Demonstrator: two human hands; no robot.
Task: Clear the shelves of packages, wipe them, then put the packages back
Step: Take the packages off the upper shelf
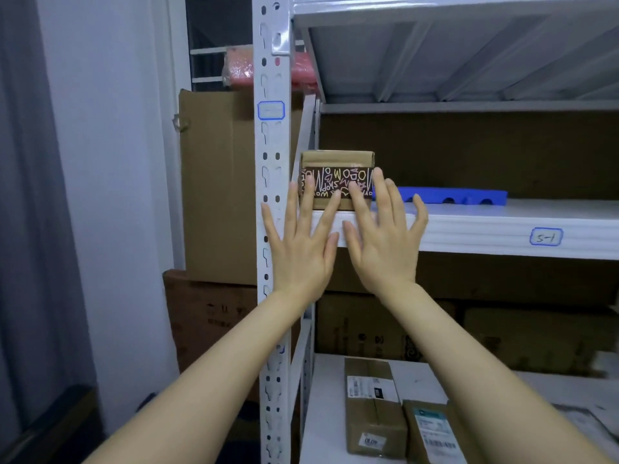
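A small cardboard package (336, 160) with a brown patterned band stands at the left end of the white shelf (485, 226) labelled 5-1. My left hand (298, 242) and my right hand (385, 236) are both raised in front of it with straight, spread fingers. The fingertips of both hands lie over the package's front face; whether they touch it I cannot tell. Neither hand holds anything. A flat blue tray (449, 195) lies on the same shelf to the right of the package.
The white perforated shelf post (273, 145) stands just left of my hands. Two taped cardboard boxes (371, 406) (432, 433) sit on the lower shelf. Large cartons (217, 182) are stacked behind the rack at left. Another shelf board (469, 55) hangs overhead.
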